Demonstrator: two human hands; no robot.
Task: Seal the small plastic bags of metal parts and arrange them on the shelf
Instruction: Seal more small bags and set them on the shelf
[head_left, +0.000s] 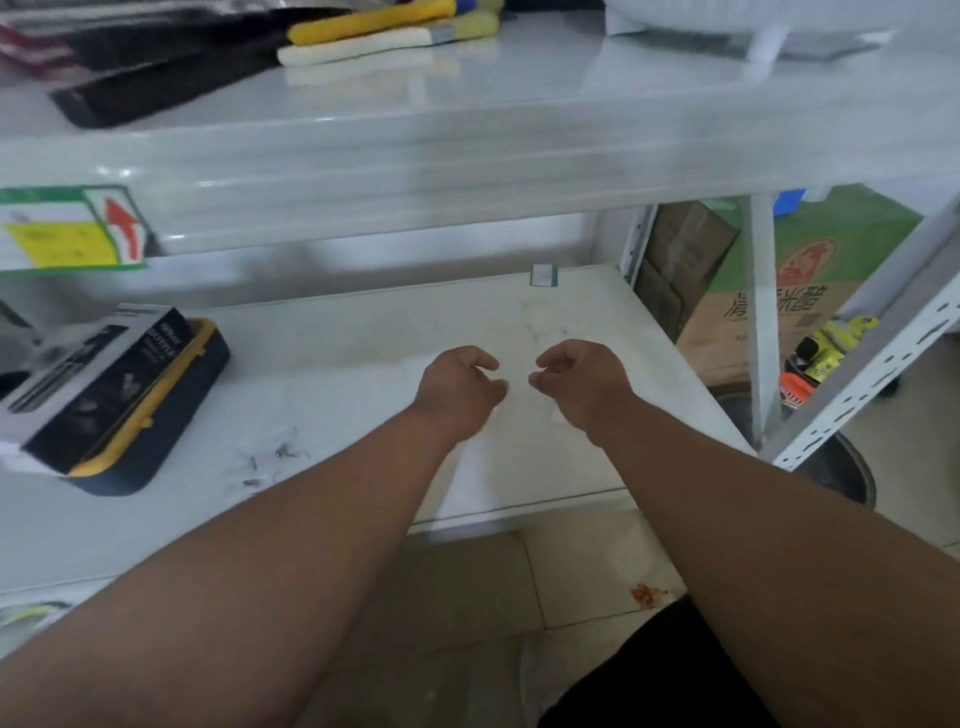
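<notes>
My left hand and my right hand hover close together over the white lower shelf, fingers curled and thumbs meeting fingertips. Between and below them hangs a small clear plastic bag, very faint against the shelf; each hand pinches one end of its top edge. What is inside it cannot be made out. To the left, several small clear bags of dark metal parts lie flat on the shelf, apart from both hands.
A black box on a blue and yellow case sits at the shelf's left. The upper shelf carries paint rollers and dark packets. A shelf upright, cardboard boxes and a dark bucket stand at right.
</notes>
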